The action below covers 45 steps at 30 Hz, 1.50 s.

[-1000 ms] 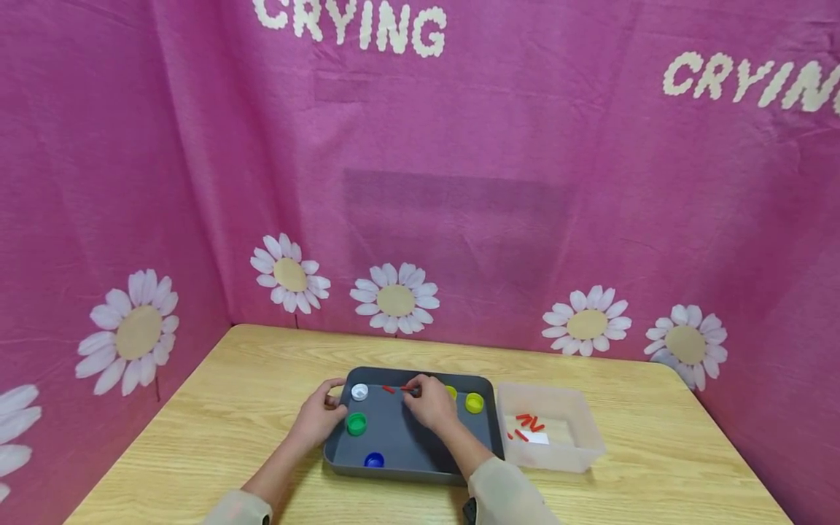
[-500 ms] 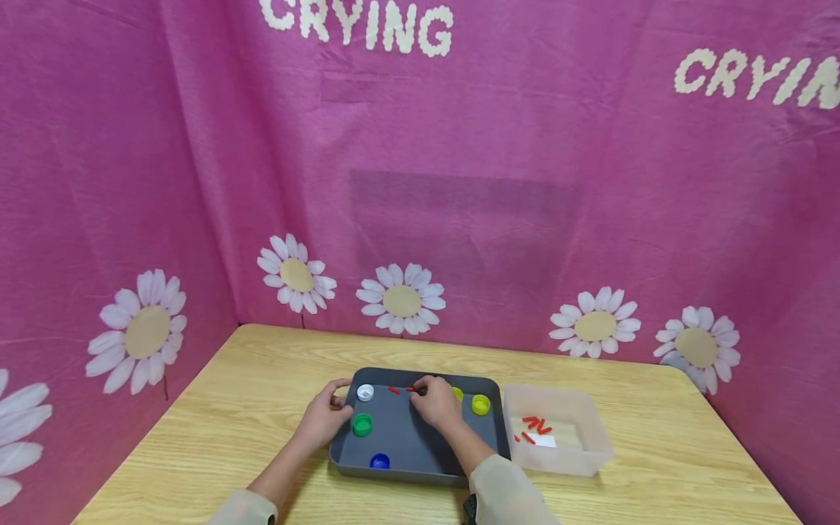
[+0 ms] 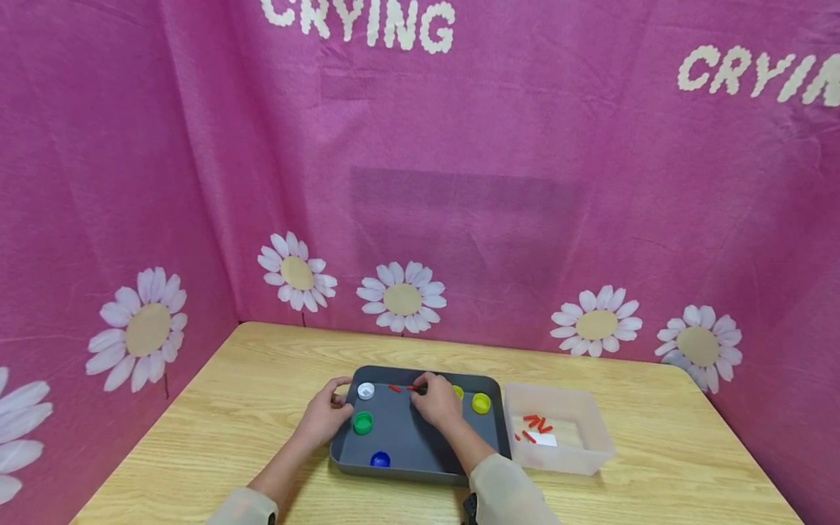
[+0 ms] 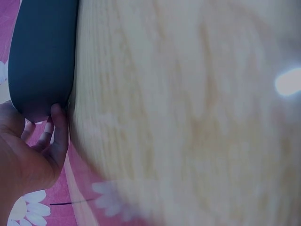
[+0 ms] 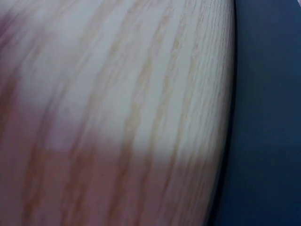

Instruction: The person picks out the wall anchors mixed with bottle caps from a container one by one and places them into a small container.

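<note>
A dark grey tray (image 3: pixel 402 437) lies on the table in the head view. My left hand (image 3: pixel 324 417) grips its left wall near the far corner; the left wrist view shows the fingers curled at the tray's outer side. Inside the tray, my right hand (image 3: pixel 436 401) pinches a small red stick (image 3: pixel 411 388) by the far wall. Another red stick (image 3: pixel 394 389) lies just left of it. Around them sit a white cap (image 3: pixel 365 391), a green cap (image 3: pixel 363 423), a blue cap (image 3: pixel 380 459) and a yellow cap (image 3: pixel 481 403). A second yellow cap (image 3: pixel 458 392) is partly hidden behind the right hand.
Against the tray's right side stands a translucent plastic box (image 3: pixel 593 441) holding several red sticks (image 3: pixel 538 423) and a white slip (image 3: pixel 543 440). The wooden table (image 3: pixel 275 357) ends at a pink flowered curtain (image 3: pixel 485 240) at the back and sides.
The head view has shifted slightly, moving the whole scene a little to the right. Both hands keep nearly the same places, the left at the tray wall, the right at the red stick.
</note>
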Each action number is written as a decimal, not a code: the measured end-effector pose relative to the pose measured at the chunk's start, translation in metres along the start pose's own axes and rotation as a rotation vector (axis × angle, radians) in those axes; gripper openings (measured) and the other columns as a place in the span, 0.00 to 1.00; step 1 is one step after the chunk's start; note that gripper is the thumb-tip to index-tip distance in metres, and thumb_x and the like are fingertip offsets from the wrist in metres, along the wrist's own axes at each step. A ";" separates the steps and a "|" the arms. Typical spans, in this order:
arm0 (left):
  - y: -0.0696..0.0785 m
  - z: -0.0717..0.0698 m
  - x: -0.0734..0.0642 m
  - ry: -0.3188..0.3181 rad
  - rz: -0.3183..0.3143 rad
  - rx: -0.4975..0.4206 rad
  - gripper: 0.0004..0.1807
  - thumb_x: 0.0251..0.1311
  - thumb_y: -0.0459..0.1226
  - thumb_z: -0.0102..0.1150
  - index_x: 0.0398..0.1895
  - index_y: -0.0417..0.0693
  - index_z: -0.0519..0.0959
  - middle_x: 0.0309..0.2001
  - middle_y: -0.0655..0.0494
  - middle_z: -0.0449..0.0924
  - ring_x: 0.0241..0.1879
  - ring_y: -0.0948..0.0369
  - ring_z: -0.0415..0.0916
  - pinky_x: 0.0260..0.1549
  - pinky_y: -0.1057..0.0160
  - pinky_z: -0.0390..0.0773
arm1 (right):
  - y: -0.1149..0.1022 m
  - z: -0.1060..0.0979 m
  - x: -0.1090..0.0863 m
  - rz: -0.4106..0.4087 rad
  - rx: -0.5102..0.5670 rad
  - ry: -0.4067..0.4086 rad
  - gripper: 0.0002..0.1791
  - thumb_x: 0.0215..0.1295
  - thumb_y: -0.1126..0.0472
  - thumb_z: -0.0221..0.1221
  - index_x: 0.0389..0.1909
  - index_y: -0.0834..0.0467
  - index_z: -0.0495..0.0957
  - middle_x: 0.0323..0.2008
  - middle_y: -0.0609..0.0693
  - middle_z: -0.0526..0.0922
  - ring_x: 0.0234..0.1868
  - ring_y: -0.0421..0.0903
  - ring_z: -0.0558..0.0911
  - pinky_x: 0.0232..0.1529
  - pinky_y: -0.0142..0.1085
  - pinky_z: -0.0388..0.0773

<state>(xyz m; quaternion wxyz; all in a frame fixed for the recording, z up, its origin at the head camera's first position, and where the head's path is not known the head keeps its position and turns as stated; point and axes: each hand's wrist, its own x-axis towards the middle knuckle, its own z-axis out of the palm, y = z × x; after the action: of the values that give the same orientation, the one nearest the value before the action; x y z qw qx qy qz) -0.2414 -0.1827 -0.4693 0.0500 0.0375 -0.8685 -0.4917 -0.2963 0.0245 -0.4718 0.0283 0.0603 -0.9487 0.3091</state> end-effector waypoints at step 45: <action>-0.005 0.001 0.004 -0.001 0.004 -0.003 0.27 0.51 0.29 0.55 0.58 0.43 0.70 0.29 0.53 0.69 0.31 0.60 0.68 0.31 0.65 0.68 | -0.006 -0.001 -0.006 -0.113 -0.199 0.043 0.07 0.56 0.56 0.60 0.33 0.53 0.84 0.36 0.49 0.76 0.30 0.44 0.78 0.26 0.39 0.72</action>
<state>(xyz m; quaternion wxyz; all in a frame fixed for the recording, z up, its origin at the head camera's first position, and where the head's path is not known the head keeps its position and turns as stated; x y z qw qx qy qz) -0.2455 -0.1850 -0.4740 0.0504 0.0355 -0.8680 -0.4928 -0.2898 0.0203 -0.4680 0.0719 0.1039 -0.9690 0.2125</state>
